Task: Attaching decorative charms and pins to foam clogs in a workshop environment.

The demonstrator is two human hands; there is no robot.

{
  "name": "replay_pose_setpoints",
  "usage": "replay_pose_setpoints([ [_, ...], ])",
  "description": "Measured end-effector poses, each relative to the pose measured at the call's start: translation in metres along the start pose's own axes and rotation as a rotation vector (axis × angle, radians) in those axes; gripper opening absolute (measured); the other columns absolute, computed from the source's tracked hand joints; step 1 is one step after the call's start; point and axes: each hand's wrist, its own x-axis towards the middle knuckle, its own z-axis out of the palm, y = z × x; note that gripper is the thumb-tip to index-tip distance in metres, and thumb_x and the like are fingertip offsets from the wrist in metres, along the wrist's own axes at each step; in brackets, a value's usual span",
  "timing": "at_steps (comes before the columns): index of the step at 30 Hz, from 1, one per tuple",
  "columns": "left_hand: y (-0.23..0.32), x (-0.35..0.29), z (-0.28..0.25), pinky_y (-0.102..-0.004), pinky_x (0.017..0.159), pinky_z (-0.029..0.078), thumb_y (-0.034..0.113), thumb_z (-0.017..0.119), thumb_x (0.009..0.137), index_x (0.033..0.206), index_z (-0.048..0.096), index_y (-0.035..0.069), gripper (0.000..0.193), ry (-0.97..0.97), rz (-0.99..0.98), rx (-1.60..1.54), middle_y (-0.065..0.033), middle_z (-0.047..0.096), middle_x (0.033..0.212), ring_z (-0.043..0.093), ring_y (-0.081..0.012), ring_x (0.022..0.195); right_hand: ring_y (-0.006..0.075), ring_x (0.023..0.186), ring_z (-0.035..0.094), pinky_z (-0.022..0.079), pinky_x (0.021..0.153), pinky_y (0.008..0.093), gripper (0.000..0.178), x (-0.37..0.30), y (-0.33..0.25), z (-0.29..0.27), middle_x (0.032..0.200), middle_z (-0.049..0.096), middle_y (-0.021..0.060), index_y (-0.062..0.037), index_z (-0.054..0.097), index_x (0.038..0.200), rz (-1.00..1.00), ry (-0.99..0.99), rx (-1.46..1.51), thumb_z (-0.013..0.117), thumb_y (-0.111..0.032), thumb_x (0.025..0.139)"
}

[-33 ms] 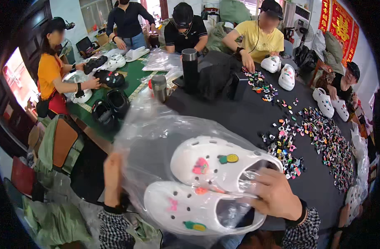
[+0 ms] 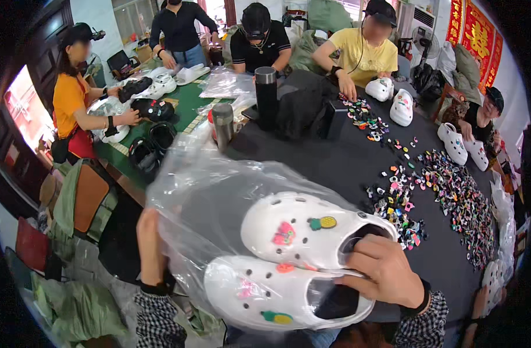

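Head view: left hand (image 2: 150, 246) is at the edge of a clear bag (image 2: 187, 185), can't really tell its grip; two white clogs (image 2: 262, 229) are between both hands, toes pointing left, right hand (image 2: 384, 272) pinching them together near the openings.

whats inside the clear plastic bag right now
Two white clogs, at least their toe ends, show through the clear bag, with pineapple charms and pink charms. Their soles are out of sight, and the right hand partly covers the farther clog's opening.
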Motion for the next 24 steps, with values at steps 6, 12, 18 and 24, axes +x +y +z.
replay_pose_setpoints([
  [6,-0.002,0.040,-0.101,-0.0387,0.090,0.052,0.028,0.051,0.103,0.130,0.054,0.002,0.037,0.375,-0.034,-0.466,-0.0079,0.060,0.120,0.061,-0.0224,0.106,0.0266,0.070,0.058,0.047,0.061,0.0380,0.027,-0.010,0.011,0.013,0.079,0.057,0.0073,-0.0048,0.066,0.092,0.111,0.022,0.074,0.080,-0.019,0.074],
  [12,0.045,0.025,-0.103,-0.0428,0.104,0.045,0.035,0.047,0.105,0.146,0.041,0.004,0.052,0.573,0.222,-0.211,-0.0135,0.048,0.142,0.050,-0.0275,0.128,0.0285,0.074,0.059,0.049,0.064,0.0410,0.025,0.014,0.033,0.063,0.080,0.057,0.0094,-0.0040,0.064,0.092,0.126,0.121,-0.020,0.077,-0.019,0.076],
  [18,0.111,0.042,-0.044,-0.0412,0.110,0.038,0.042,0.045,0.105,0.148,0.039,0.007,0.056,0.179,0.219,-0.325,-0.0102,0.046,0.145,0.046,-0.0253,0.131,0.0325,0.084,0.063,0.051,0.070,0.0426,0.031,0.022,0.048,0.086,0.089,0.060,0.0122,-0.0044,0.064,0.101,0.150,0.025,-0.008,0.075,-0.026,0.081],
  [24,0.147,0.062,0.077,-0.0366,0.114,0.034,0.032,0.038,0.108,0.151,0.034,0.003,0.051,-0.241,0.220,-0.094,-0.0098,0.049,0.145,0.047,-0.0208,0.133,0.0356,0.107,0.064,0.054,0.090,0.0420,0.044,-0.003,0.042,0.030,0.126,0.061,0.0179,-0.0018,0.063,0.120,0.182,0.002,0.109,0.071,-0.030,0.088],
])
